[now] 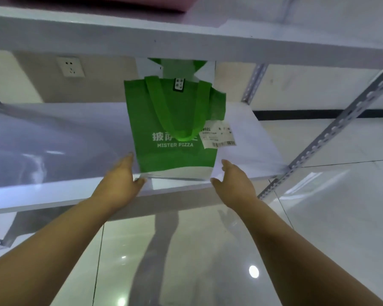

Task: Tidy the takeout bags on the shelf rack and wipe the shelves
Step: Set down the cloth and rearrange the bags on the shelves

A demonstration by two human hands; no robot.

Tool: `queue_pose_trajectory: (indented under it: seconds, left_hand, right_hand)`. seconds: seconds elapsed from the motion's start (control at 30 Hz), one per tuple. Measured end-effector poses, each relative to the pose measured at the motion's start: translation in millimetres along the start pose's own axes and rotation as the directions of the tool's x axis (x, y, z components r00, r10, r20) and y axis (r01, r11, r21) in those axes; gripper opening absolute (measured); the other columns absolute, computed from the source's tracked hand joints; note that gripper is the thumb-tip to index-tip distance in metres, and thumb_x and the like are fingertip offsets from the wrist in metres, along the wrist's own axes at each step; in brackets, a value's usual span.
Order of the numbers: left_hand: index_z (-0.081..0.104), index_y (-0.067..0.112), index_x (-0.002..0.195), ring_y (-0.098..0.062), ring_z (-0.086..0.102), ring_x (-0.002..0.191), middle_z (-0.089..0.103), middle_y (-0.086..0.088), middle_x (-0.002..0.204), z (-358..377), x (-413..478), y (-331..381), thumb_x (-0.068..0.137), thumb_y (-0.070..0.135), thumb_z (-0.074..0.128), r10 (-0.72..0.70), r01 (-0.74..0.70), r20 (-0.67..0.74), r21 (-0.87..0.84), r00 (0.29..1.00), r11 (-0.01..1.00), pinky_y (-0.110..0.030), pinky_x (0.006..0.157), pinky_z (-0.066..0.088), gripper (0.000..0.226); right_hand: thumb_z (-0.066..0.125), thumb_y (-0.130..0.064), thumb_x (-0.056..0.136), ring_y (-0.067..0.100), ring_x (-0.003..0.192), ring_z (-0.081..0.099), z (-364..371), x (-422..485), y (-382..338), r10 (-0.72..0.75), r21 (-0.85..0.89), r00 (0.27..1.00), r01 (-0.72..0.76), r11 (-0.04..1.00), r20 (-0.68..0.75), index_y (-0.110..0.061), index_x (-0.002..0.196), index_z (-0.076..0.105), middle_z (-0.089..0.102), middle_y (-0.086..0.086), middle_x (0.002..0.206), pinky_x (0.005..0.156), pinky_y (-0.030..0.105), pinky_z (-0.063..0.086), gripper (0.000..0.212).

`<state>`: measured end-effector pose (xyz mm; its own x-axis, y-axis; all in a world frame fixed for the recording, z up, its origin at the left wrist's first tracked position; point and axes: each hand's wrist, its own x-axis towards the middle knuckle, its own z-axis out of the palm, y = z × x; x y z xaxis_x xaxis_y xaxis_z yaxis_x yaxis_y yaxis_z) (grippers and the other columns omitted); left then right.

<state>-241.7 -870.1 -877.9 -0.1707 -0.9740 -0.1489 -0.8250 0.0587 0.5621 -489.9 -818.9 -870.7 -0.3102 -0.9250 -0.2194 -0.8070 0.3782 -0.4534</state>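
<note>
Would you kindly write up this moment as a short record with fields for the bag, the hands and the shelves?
bag: green bag printed MISTER PIZZA, on the shelf, printed face toward the camera, handles draped over it
receipt: white slip on the bag's right side
left hand: fingers straight, at the bag's lower left corner
right hand: fingers straight, at the bag's lower right corner
grip: neither hand holds the bag; contact unclear
shelf above: carries a pink item
wall: socket
</note>
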Motion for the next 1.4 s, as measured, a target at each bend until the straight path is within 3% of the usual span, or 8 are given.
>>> queue_pose_trajectory:
  seconds: [0.13, 0.3, 0.5, 0.67, 0.77, 0.93, 1.13, 1.4]
  left_hand:
    - [0.026, 0.023, 0.143, -0.030, 0.050, 0.124, 0.047, -0.006, 0.142, 5.9, 13.8, 6.9, 0.089, 0.016, 0.059, 0.041, -0.043, -0.021, -0.134, 0.999, 0.990, -0.041, 0.098, 0.042, 0.064]
    - [0.043, 0.017, 0.132, -0.025, 0.055, 0.114, 0.058, -0.007, 0.126, 11.8, 3.9, 13.7, 0.088, 0.009, 0.060, 0.024, -0.044, -0.093, -0.216, 0.995, 0.975, -0.038, 0.093, 0.044, 0.048]
    - [0.062, 0.017, 0.105, -0.021, 0.060, 0.079, 0.066, -0.003, 0.092, 13.3, -24.5, 18.7, 0.083, 0.010, 0.067, 0.009, -0.028, -0.120, -0.151, 0.993, 0.988, -0.030, 0.069, 0.043, 0.024]
    - [0.069, 0.011, 0.096, -0.023, 0.060, 0.078, 0.065, -0.005, 0.086, 19.8, -59.9, 27.1, 0.083, 0.010, 0.068, 0.055, -0.072, -0.144, -0.114, 0.988, 0.991, -0.032, 0.070, 0.044, 0.014]
    - [0.069, 0.012, 0.091, -0.022, 0.059, 0.078, 0.064, -0.002, 0.083, 23.3, -84.2, 35.6, 0.084, 0.010, 0.067, 0.124, -0.136, -0.124, -0.097, 0.985, 0.986, -0.029, 0.065, 0.043, 0.008]
    - [0.068, 0.012, 0.083, -0.009, 0.053, 0.070, 0.059, 0.006, 0.074, 30.8, -120.2, 59.1, 0.082, 0.009, 0.069, 0.286, -0.297, -0.132, -0.078, 0.949, 0.952, -0.017, 0.059, 0.039, 0.003]
    - [0.056, 0.017, 0.066, -0.004, 0.048, 0.063, 0.050, 0.011, 0.066, 29.3, -138.4, 111.8, 0.081, 0.012, 0.069, 0.494, -0.502, -0.156, -0.012, 0.855, 0.865, -0.016, 0.054, 0.032, 0.021]
    - [0.062, 0.016, 0.070, -0.007, 0.050, 0.064, 0.054, 0.008, 0.066, 8.6, -153.2, 193.8, 0.083, 0.027, 0.067, 0.682, -0.696, -0.186, -0.019, 0.708, 0.718, -0.018, 0.054, 0.039, 0.018]
  right_hand:
    - [0.053, -0.026, 0.094, 0.023, 0.127, 0.045, 4.3, 10.1, -1.6, -0.049, 0.059, 0.998, 0.051, 0.997, -0.036, -0.016, 0.144, 0.029, 0.045, 0.003, 0.142, 0.100, 0.036, 0.039, 0.056]
    - [0.057, -0.018, 0.091, 0.023, 0.102, 0.058, 7.7, 8.2, 3.6, -0.047, 0.135, 0.997, 0.056, 0.989, -0.068, -0.017, 0.119, 0.053, 0.063, 0.002, 0.115, 0.085, 0.034, 0.049, 0.029]
    - [0.058, -0.016, 0.089, 0.019, 0.068, 0.050, 1.6, -10.3, 16.8, -0.038, 0.089, 0.984, 0.054, 0.995, -0.172, -0.015, 0.109, 0.059, 0.050, -0.006, 0.071, 0.048, 0.024, 0.032, 0.020]
    - [0.057, -0.015, 0.090, 0.022, 0.069, 0.052, -9.0, -43.5, 37.9, -0.064, 0.074, 0.983, 0.078, 0.994, -0.172, -0.011, 0.083, 0.061, 0.054, -0.002, 0.068, 0.054, 0.027, 0.041, 0.009]
    - [0.059, -0.016, 0.089, 0.025, 0.072, 0.058, -17.7, -69.0, 56.1, -0.084, 0.104, 0.977, 0.105, 0.989, -0.195, -0.009, 0.083, 0.066, 0.064, 0.005, 0.078, 0.066, 0.037, 0.053, 0.011]
    - [0.060, -0.016, 0.089, 0.023, 0.075, 0.056, -35.0, -116.2, 94.5, -0.105, 0.141, 0.959, 0.146, 0.979, -0.264, -0.009, 0.080, 0.067, 0.061, 0.003, 0.078, 0.068, 0.039, 0.051, 0.013]
    - [0.061, -0.008, 0.088, 0.013, 0.071, 0.053, -64.8, -158.8, 139.2, -0.126, 0.181, 0.847, 0.252, 0.951, -0.517, -0.012, 0.085, 0.067, 0.056, -0.006, 0.077, 0.061, 0.028, 0.046, 0.008]
    - [0.056, -0.005, 0.090, -0.003, 0.079, 0.052, -146.9, -183.2, 160.0, -0.138, 0.125, 0.629, 0.356, 0.926, -0.765, -0.007, 0.095, 0.068, 0.060, -0.005, 0.082, 0.066, 0.008, 0.040, 0.014]
